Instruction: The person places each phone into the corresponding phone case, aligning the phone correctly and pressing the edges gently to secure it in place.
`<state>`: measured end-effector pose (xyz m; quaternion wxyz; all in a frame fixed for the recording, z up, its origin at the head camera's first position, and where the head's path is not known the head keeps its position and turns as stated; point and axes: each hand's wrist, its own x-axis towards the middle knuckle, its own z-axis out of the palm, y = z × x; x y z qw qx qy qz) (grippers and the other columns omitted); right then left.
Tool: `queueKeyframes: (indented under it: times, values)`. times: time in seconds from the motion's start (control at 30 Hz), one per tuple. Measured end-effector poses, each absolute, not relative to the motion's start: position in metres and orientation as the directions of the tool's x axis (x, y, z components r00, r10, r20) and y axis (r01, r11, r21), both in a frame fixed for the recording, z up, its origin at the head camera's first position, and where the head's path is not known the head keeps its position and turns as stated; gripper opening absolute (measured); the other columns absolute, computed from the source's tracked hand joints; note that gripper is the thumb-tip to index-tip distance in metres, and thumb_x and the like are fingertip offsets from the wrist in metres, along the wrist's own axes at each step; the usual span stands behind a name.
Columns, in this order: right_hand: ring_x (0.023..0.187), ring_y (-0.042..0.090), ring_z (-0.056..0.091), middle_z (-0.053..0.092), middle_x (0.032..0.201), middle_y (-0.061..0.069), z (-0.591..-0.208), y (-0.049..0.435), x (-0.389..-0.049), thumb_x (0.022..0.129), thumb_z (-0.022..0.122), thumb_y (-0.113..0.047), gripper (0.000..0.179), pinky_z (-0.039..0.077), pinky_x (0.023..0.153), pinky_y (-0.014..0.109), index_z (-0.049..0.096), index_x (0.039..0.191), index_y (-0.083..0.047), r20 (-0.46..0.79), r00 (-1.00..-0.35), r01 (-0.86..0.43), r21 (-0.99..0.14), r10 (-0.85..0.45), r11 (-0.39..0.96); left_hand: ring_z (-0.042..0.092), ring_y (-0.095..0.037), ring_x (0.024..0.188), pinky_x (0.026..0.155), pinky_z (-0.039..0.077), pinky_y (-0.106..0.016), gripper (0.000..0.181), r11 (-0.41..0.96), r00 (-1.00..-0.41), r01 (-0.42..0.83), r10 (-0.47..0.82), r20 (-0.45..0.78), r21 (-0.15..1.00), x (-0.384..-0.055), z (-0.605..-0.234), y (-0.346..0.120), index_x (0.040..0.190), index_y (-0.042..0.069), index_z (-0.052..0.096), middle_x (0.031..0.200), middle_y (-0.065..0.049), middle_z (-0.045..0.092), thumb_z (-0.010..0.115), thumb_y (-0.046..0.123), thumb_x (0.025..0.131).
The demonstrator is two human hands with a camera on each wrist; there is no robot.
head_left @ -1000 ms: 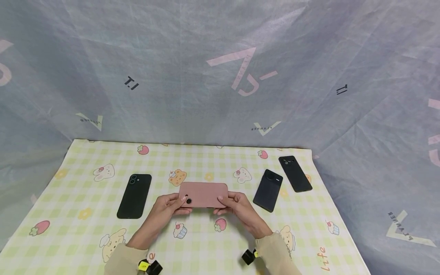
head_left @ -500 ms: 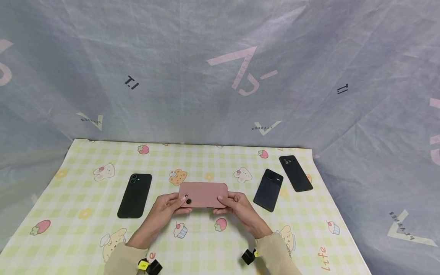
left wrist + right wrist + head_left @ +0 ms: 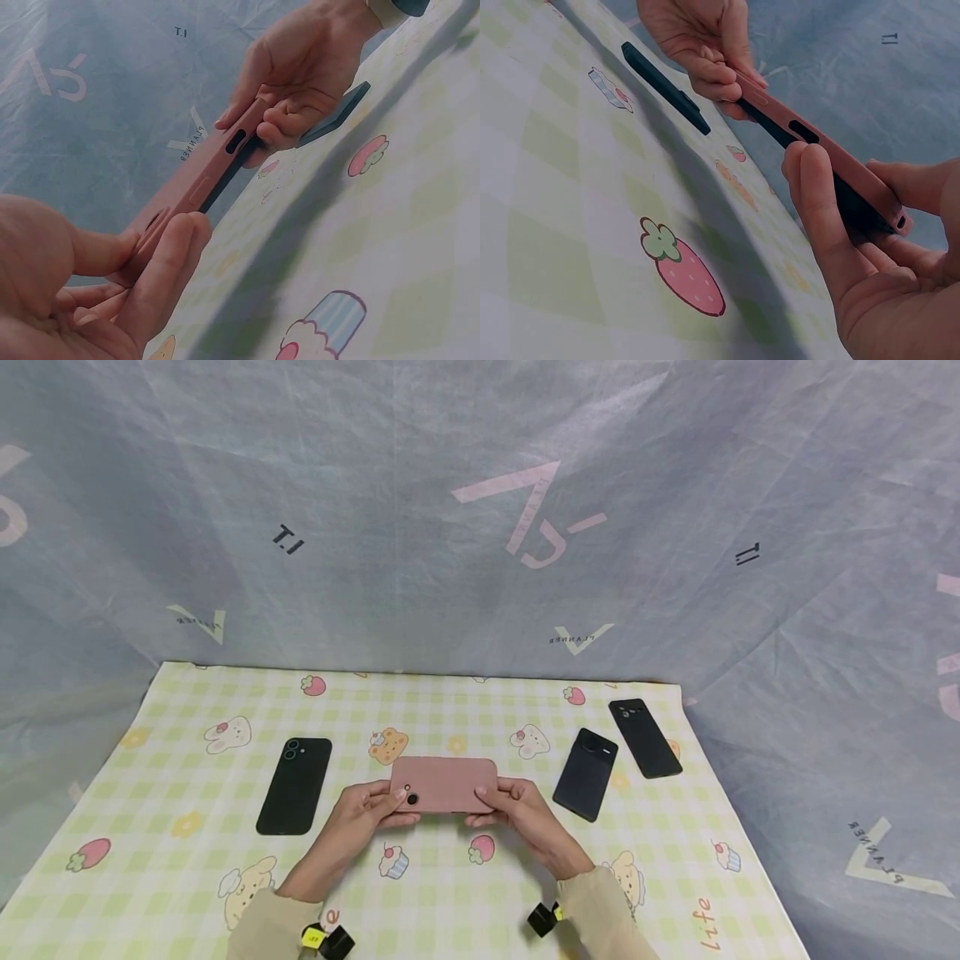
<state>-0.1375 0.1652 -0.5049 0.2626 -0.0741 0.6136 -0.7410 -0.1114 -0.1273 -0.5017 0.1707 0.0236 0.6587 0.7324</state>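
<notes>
In hand over the desk (image 3: 435, 910), not resting on it: pink phone (image 3: 450, 774), long axis running left to right in the head view, back turned up, short ends toward the two hands

To the right of the left hand (image 3: 362, 808), to the left of the right hand (image 3: 520, 812); touching both, with no nearer hand of the two

Judged as the key relation: long axis in line with the span from grip to grip

Lens (image 3: 412, 798) at the left end, in the corner toward the person, just beside the left thumb; slot (image 3: 236, 141) in the long side toward the person, nearer the right grip than the left grip

Left grip: narrow, pinching the lens end, thumb on the back; right grip: likewise narrow, pinching the opposite end

In the left wrist view, reaching away up and rightward from the grip; in the right wrist view, up and leftward; shadow (image 3: 281, 240) on the desk below

Under the pink back, a dark layer (image 3: 855, 206); cannot tell whether separate

Beyond the left hand, black phone (image 3: 294, 787); beyond the right hand, navy phone (image 3: 585, 775), then far phone (image 3: 646, 739), farther off
</notes>
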Motion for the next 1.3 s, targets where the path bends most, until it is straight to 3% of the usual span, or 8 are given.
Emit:
queueKeyframes:
  times: [0.13, 0.37, 0.67, 1.07, 1.3]
  values:
    - [0.086, 0.019, 0.080, 0.077, 0.107, 0.025, -0.5050, 0.1655, -0.1381, 0.109, 0.067, -0.022, 0.038, 0.063, 0.093, 0.037, 0.066, 0.132, 0.009, -0.212, -0.852, 0.295, -0.950, -0.478, -0.103, 0.080, -0.027, 0.099, 0.095, 0.061, -0.030, 0.042, -0.073, -0.940, -0.220, 0.281, -0.192, 0.973, -0.1115, -0.5014, -0.1270, 0.140, -0.017, 0.056, 0.114, -0.024, 0.078, 0.060, 0.015, 0.112]
    - [0.085, 0.018, 0.079, 0.079, 0.097, 0.015, -0.5052, 0.1668, -0.1387, 0.109, 0.066, -0.022, 0.036, 0.064, 0.090, 0.035, 0.066, 0.129, 0.008, -0.205, -0.849, 0.292, -0.950, -0.487, -0.108, 0.081, -0.025, 0.097, 0.093, 0.063, -0.033, 0.040, -0.088, -0.941, -0.222, 0.282, -0.190, 0.971, -0.1119, -0.5000, -0.1255, 0.135, -0.018, 0.058, 0.110, -0.024, 0.078, 0.061, 0.015, 0.112]
    - [0.084, 0.017, 0.079, 0.079, 0.096, 0.016, -0.5057, 0.1667, -0.1394, 0.110, 0.066, -0.022, 0.034, 0.065, 0.087, 0.034, 0.067, 0.127, 0.007, -0.203, -0.849, 0.291, -0.950, -0.488, -0.111, 0.081, -0.020, 0.094, 0.091, 0.063, -0.031, 0.040, -0.077, -0.940, -0.232, 0.274, -0.203, 0.970, -0.1123, -0.4980, -0.1253, 0.130, -0.016, 0.061, 0.108, -0.024, 0.079, 0.062, 0.019, 0.112]
    - [0.083, 0.017, 0.079, 0.079, 0.093, 0.013, -0.5050, 0.1662, -0.1389, 0.110, 0.065, -0.021, 0.032, 0.065, 0.085, 0.033, 0.068, 0.125, 0.007, -0.190, -0.850, 0.283, -0.952, -0.491, -0.121, 0.081, -0.023, 0.095, 0.088, 0.064, -0.032, 0.041, -0.073, -0.944, -0.222, 0.266, -0.195, 0.972, -0.1124, -0.4980, -0.1251, 0.127, -0.016, 0.063, 0.107, -0.024, 0.079, 0.063, 0.021, 0.111]
    - [0.083, 0.016, 0.079, 0.079, 0.092, 0.013, -0.5058, 0.1669, -0.1390, 0.110, 0.065, -0.022, 0.032, 0.065, 0.085, 0.033, 0.068, 0.125, 0.007, -0.193, -0.851, 0.283, -0.952, -0.489, -0.118, 0.080, -0.032, 0.097, 0.083, 0.065, -0.032, 0.040, -0.053, -0.951, -0.226, 0.228, -0.208, 0.973, -0.1125, -0.4993, -0.1232, 0.124, -0.013, 0.066, 0.105, -0.020, 0.080, 0.067, 0.024, 0.109]
